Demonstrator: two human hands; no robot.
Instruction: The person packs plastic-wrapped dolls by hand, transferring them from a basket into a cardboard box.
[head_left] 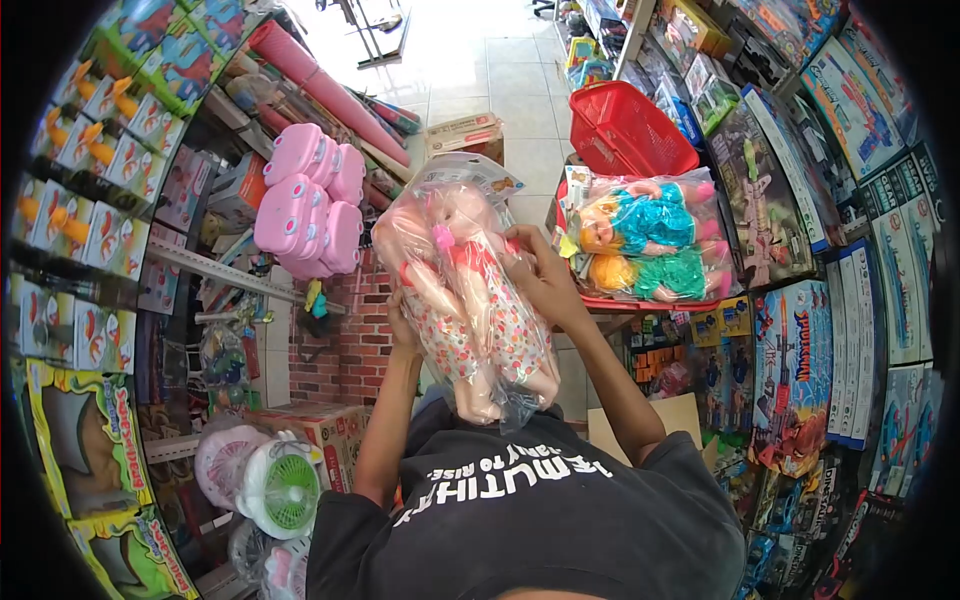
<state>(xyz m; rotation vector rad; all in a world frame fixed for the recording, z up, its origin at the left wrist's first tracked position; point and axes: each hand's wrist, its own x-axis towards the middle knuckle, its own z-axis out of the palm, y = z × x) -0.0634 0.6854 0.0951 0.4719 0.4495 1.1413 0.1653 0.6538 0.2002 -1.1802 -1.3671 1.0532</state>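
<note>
Two baby dolls point(472, 290) in clear plastic wrapping, wearing white dresses with a colourful print and red trim, are held upright in front of my chest. My left hand point(401, 322) grips their left side, its fingers partly hidden behind the wrapping. On the opposite side, my right hand point(545, 275) is closed on the plastic near one doll's shoulder, fingers bent. To the right of my right hand, bagged dolls in blue point(655, 215) and green point(665, 275) dresses lie on a red basket point(630, 125).
Pink cases point(310, 205) hang at the left, above a small green-and-white fan point(280, 485). Shelves of boxed toys point(790, 370) line the right side, with hanging toy packs point(80, 170) on the left. A cardboard box point(465, 135) stands on the tiled floor point(515, 75) ahead.
</note>
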